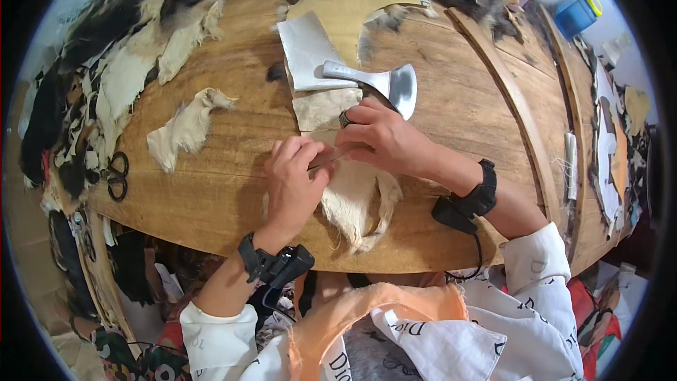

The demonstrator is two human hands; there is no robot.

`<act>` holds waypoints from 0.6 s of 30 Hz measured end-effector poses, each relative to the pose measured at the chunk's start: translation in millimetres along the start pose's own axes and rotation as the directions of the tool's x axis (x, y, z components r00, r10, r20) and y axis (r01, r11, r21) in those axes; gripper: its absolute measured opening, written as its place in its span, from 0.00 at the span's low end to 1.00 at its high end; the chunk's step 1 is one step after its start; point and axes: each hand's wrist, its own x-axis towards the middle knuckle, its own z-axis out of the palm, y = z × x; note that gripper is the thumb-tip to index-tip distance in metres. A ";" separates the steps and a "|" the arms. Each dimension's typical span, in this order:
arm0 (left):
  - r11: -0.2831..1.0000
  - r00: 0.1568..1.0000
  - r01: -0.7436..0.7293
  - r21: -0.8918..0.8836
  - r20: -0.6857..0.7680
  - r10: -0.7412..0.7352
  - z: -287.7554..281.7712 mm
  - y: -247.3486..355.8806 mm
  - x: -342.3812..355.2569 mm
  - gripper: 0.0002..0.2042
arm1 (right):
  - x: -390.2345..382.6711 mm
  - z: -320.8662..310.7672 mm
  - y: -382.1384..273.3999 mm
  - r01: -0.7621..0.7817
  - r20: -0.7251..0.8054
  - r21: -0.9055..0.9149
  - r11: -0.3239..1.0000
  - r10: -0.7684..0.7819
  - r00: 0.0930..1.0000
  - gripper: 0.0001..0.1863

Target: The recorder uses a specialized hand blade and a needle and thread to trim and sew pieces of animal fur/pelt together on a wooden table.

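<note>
At centre frame, on the wooden tabletop (211, 190), left hand (293, 180) presses flat on a pale hide (352, 201) while right hand (384, 137) pinches a thin blade (331, 160).

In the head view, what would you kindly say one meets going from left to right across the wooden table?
Black scissors → loose hide scrap → left hand → right hand → white strip near the table's right edge.

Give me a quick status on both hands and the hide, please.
Left hand pressing pale hide flat. Right hand holds thin tool on it. Metal scraper lies just behind, untouched.
</note>
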 end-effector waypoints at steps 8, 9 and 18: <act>0.998 0.998 -0.059 0.012 -0.008 0.059 -1.5 -2.9 -3.8 0.11 | -6.8 5.4 -3.1 0.007 0.032 0.004 1.000 -0.007 0.999 0.10; 0.998 0.998 -0.058 0.009 -0.007 0.058 -1.3 -2.7 -3.8 0.11 | -6.7 5.9 -3.0 0.005 0.034 0.003 1.000 -0.005 0.999 0.10; 0.990 0.988 -0.138 0.024 -0.065 0.140 -5.6 -9.5 -1.0 0.07 | -8.6 12.8 -1.6 0.199 0.037 -0.137 0.970 -0.196 0.980 0.05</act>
